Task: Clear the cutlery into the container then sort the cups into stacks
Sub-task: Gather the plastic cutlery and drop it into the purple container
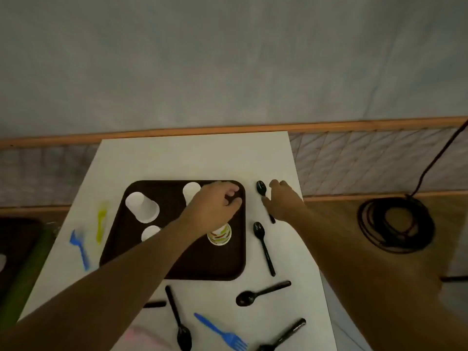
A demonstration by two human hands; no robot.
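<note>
The black spoon [261,187] lies on the white table [157,158], just beside the far right corner of the brown tray [177,271], bowl pointing away from the person. It looks like thin plastic: light, stiff and a bit slick, so it should lift with a simple pinch on the handle, near the neck, and not on the rounded bowl. The right hand [283,201] lies over that handle, arm stretched forward, thumb by the neck and fingers reaching past it; whether it already pinches the handle I cannot tell, since the hand hides the contact. The left hand [215,203] hangs over the tray's far right corner, fingers curled down, and whether they hold anything is lost against the dark tray. A patterned cup [219,235] stands beneath that wrist. No container is clearly in view.
</note>
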